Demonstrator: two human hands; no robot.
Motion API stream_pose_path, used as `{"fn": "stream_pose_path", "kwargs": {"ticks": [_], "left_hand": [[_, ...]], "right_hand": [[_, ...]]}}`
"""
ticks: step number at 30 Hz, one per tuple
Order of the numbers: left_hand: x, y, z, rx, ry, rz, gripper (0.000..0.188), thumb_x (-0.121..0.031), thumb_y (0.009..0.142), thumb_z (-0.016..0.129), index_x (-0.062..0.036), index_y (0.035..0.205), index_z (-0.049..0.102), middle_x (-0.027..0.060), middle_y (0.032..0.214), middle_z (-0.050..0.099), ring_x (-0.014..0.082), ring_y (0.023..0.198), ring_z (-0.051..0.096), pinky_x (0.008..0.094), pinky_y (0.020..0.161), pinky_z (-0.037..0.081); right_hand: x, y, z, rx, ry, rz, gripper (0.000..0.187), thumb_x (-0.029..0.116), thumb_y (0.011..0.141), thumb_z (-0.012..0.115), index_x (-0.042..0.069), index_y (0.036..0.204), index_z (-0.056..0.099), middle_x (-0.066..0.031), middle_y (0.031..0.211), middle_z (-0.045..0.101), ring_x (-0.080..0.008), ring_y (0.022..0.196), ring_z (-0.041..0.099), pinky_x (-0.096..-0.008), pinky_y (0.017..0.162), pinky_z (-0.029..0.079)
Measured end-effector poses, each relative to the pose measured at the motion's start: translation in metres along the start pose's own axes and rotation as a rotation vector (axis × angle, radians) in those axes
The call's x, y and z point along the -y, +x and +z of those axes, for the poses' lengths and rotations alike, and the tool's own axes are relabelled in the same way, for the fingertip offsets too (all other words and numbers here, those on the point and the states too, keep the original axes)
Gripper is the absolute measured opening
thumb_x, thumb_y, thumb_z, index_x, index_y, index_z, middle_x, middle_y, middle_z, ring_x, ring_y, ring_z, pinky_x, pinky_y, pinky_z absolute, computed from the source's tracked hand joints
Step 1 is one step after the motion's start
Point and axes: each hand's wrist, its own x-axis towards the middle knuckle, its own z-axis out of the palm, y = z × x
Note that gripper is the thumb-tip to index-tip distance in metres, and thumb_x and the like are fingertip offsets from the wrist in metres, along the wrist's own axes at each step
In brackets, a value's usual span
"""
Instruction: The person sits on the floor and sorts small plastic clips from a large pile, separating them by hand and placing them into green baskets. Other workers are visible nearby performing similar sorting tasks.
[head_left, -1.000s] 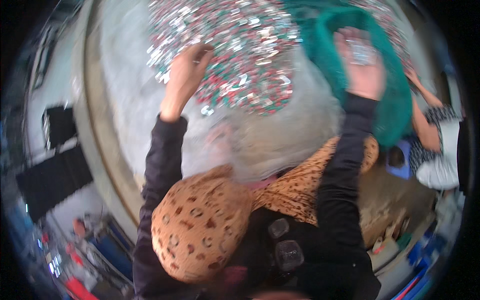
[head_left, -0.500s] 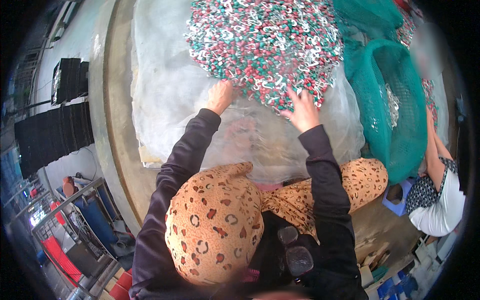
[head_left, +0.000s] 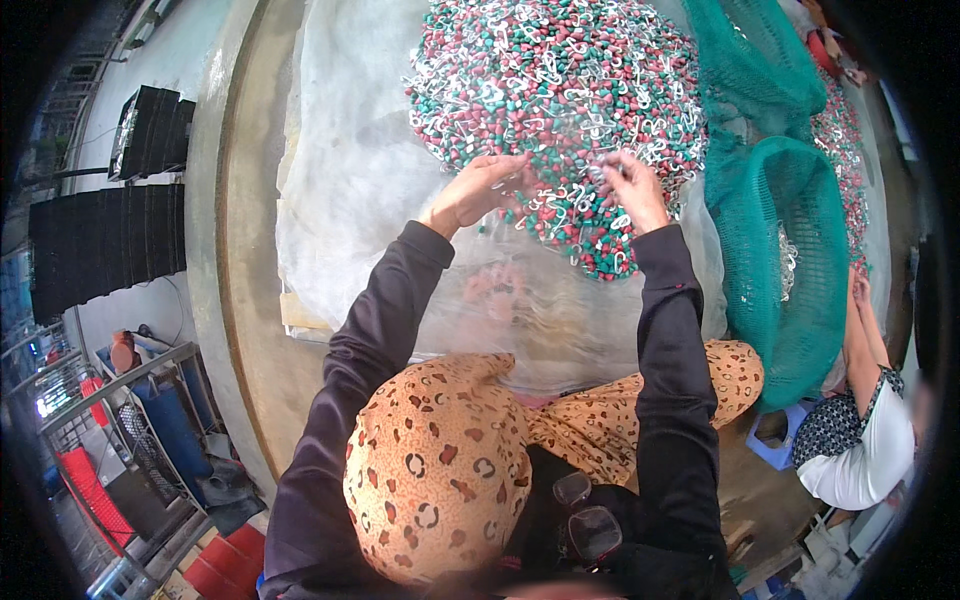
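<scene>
A wide heap of small red and green pieces mixed with white hook-shaped pieces [head_left: 560,90] lies on a translucent sheet [head_left: 350,200]. At the heap's near left edge my left hand [head_left: 478,190] hovers with fingers stretched forward, the thumb apart; its fingertips are slightly blurred. My right hand [head_left: 637,192] is over the near right part of the heap. Its thumb and fingers are drawn together at the tips, where something small and pale shows, too small to name. A loose tongue of pieces spreads toward me between and below the hands.
To the right stands a green mesh basket [head_left: 835,290] with some white pieces inside; another green mesh basket [head_left: 765,50] is beyond it. At the far right a co-worker's arm [head_left: 862,330] reaches toward another heap [head_left: 840,150]. A blue stool [head_left: 778,440] is near that person.
My left hand has gone from a closed fist at the heap's edge to stretched fingers, moving right. My right hand has moved up and its spread fingers have come together. The view has shifted slightly.
</scene>
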Motion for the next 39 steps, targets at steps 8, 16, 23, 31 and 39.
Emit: {"fn": "stream_pose_path", "kwargs": {"ticks": [8, 16, 23, 31, 39], "left_hand": [[0.003, 0.011, -0.014, 0.026, 0.024, -0.086, 0.023, -0.030, 0.090, 0.058, -0.0085, 0.097, 0.057, 0.0091, 0.087, 0.064, 0.0226, 0.073, 0.067, 0.0266, 0.049, 0.049], [0.063, 0.026, 0.012, -0.239, 1.832, 0.218, 0.028, -0.030, 0.079, 0.067, -0.0021, 0.079, 0.064, 0.0171, 0.077, 0.065, 0.0339, 0.075, 0.066, 0.0436, 0.066, 0.052], [0.014, 0.019, 0.011, -0.250, 1.282, 0.286, 0.029, -0.031, 0.090, 0.057, -0.0024, 0.091, 0.057, 0.0172, 0.076, 0.063, 0.0344, 0.075, 0.064, 0.0431, 0.065, 0.046], [0.006, 0.010, 0.023, -0.183, 1.095, 0.294, 0.033, -0.035, 0.090, 0.059, -0.0021, 0.091, 0.057, 0.0085, 0.070, 0.057, 0.0175, 0.066, 0.055, 0.0356, 0.060, 0.043], [-0.022, -0.005, 0.035, 0.180, -0.338, 0.229, 0.006, -0.013, 0.086, 0.047, -0.0077, 0.083, 0.047, 0.0052, 0.093, 0.049, 0.0149, 0.072, 0.050, 0.0234, 0.046, 0.034]], "right_hand": [[-0.001, -0.044, 0.003, -0.011, 0.317, 0.167, 0.035, 0.004, 0.086, 0.061, 0.005, 0.121, 0.056, -0.0083, 0.088, 0.065, -0.0147, 0.073, 0.064, -0.0275, 0.064, 0.054], [-0.016, -0.059, -0.003, 0.070, 0.224, 0.243, 0.017, 0.007, 0.090, 0.057, -0.001, 0.105, 0.056, -0.0082, 0.088, 0.064, -0.0145, 0.071, 0.064, -0.0289, 0.061, 0.055], [-0.003, -0.070, 0.000, 0.100, 0.853, 0.298, 0.023, 0.023, 0.091, 0.059, 0.001, 0.099, 0.055, -0.0104, 0.087, 0.064, -0.0230, 0.076, 0.066, -0.0320, 0.060, 0.056], [-0.043, -0.045, 0.024, -0.065, -0.059, 0.142, 0.025, 0.024, 0.085, 0.065, 0.005, 0.098, 0.054, -0.0119, 0.077, 0.064, -0.0200, 0.062, 0.061, -0.0308, 0.054, 0.045], [-0.055, -0.028, 0.061, -0.154, -0.218, -0.056, 0.018, 0.018, 0.080, 0.066, 0.000, 0.077, 0.064, -0.0140, 0.073, 0.065, -0.0267, 0.067, 0.063, -0.0356, 0.062, 0.047]]}}
